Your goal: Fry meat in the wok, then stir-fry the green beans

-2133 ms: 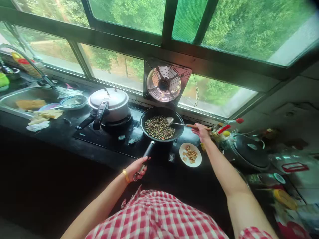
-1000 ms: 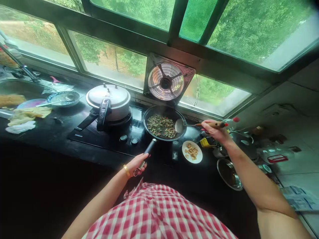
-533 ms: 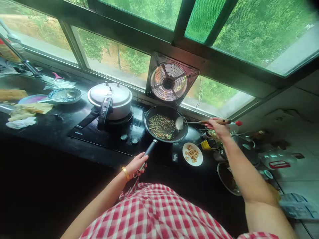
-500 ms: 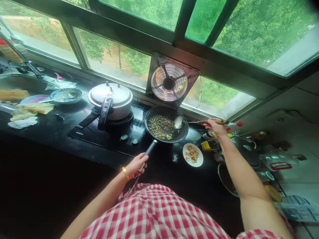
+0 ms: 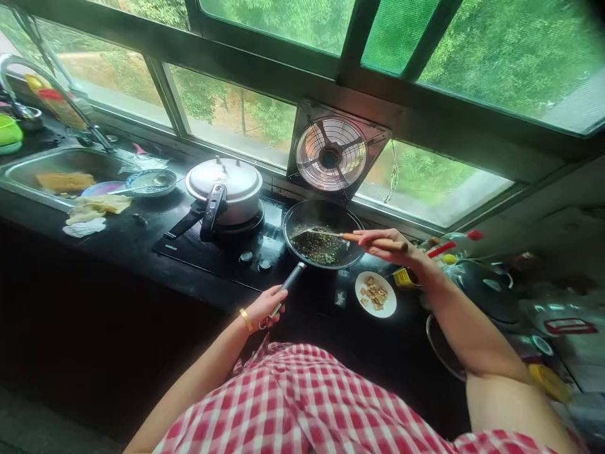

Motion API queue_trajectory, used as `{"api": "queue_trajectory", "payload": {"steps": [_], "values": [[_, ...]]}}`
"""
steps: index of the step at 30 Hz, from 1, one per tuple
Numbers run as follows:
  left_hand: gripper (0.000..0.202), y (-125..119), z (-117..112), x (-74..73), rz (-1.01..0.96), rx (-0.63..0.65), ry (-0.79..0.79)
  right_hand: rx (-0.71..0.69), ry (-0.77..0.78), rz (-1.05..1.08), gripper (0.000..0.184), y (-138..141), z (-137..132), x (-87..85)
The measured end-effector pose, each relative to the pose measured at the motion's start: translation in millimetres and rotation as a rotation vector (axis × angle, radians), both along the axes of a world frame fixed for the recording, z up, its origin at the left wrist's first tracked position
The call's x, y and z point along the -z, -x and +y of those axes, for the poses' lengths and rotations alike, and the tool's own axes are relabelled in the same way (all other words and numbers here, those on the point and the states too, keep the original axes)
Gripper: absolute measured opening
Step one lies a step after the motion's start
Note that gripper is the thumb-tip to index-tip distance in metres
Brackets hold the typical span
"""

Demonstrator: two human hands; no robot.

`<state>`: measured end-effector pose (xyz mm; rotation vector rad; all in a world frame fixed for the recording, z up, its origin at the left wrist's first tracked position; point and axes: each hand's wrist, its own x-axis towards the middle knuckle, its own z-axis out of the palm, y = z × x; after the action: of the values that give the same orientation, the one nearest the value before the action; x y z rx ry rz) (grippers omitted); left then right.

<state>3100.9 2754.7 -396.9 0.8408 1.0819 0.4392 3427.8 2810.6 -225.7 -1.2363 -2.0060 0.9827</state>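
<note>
A black frying pan (image 5: 347, 222) of chopped green and brown food (image 5: 319, 248) sits on the right burner of a black hob (image 5: 227, 249). My left hand (image 5: 267, 304), with a gold bangle at the wrist, is closed round the end of the pan's long handle (image 5: 289, 284). My right hand (image 5: 384, 244) grips the wooden handle of a metal spatula (image 5: 326, 234), whose blade reaches across the pan into the food.
A lidded pressure cooker (image 5: 224, 189) stands on the left burner. A white plate of fried pieces (image 5: 375, 294) lies right of the pan. A sink (image 5: 57, 178) with dishes is far left, pots and bottles (image 5: 477, 284) far right, a window fan (image 5: 331, 154) behind the pan.
The spatula, held at the pan's right rim with its blade raised, has swung left across the pan into the food. My left hand stays on the handle. The camera has shifted slightly.
</note>
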Motion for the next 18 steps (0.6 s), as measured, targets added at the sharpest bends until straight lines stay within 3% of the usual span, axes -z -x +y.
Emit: {"api": "queue_trajectory", "payload": {"steps": [3,7,9,11,14,16,18], "values": [[0.051,1,1,3.1,-0.004,0.012,0.0,-0.05,0.001,-0.125,0.022,-4,-42,-20.6],[0.052,2,2,4.8,0.006,0.02,-0.005,0.063,-0.017,-0.147,0.021,-23,-92,-46.8],[0.053,2,3,4.5,0.013,0.022,-0.004,0.122,-0.025,-0.131,0.021,-27,-106,-51.8],[0.055,1,3,3.5,0.015,0.028,-0.005,0.144,-0.024,-0.146,0.02,-24,-108,-43.8],[0.055,0,2,1.5,0.012,0.032,-0.006,0.164,-0.08,-0.161,0.02,-10,-90,-10.2],[0.055,0,2,1.0,0.008,0.03,-0.011,0.26,-0.161,-0.12,0.019,-3,-72,12.9],[0.054,0,2,1.8,0.002,0.03,-0.017,0.412,-0.176,-0.037,0.019,-5,-55,24.8]]}}
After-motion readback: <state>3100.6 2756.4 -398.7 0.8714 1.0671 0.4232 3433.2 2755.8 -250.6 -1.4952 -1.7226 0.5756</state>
